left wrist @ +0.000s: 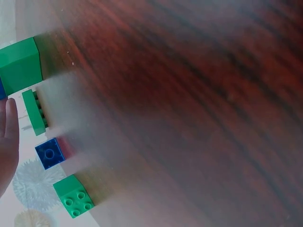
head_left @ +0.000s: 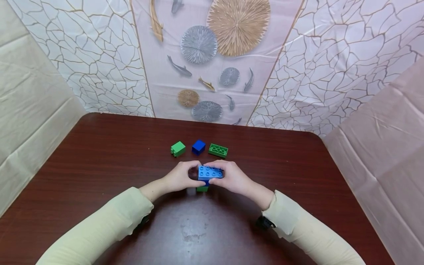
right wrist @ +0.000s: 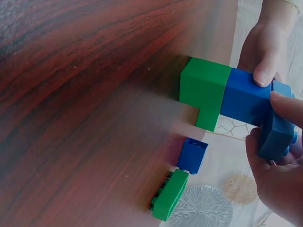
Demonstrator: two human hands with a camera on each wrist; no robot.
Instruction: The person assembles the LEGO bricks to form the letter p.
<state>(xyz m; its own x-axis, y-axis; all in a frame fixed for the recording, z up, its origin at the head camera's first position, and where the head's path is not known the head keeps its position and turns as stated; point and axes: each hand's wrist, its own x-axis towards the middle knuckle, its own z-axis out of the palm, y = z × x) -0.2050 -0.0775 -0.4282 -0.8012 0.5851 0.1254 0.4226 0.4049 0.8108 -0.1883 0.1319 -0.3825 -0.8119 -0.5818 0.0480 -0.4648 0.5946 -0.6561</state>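
A small stack stands on the table: a green block [right wrist: 203,85] at the bottom, a dark blue block [right wrist: 244,97] above it, and a lighter blue eight-stud brick [head_left: 209,172] on top. My left hand [head_left: 179,176] holds the dark blue block, its thumb on the near side. My right hand [head_left: 233,177] pinches the top brick between thumb and fingers. That brick touches or nearly touches the dark blue block; whether it is fully seated I cannot tell. In the left wrist view, only the green block and a sliver of blue show from the stack.
Behind the stack lie a loose green block [head_left: 178,148] on its side, a blue block [head_left: 198,147] and a long green brick [head_left: 218,150] turned upside down. A patterned cloth [head_left: 205,73] hangs beyond the brown table [head_left: 281,165].
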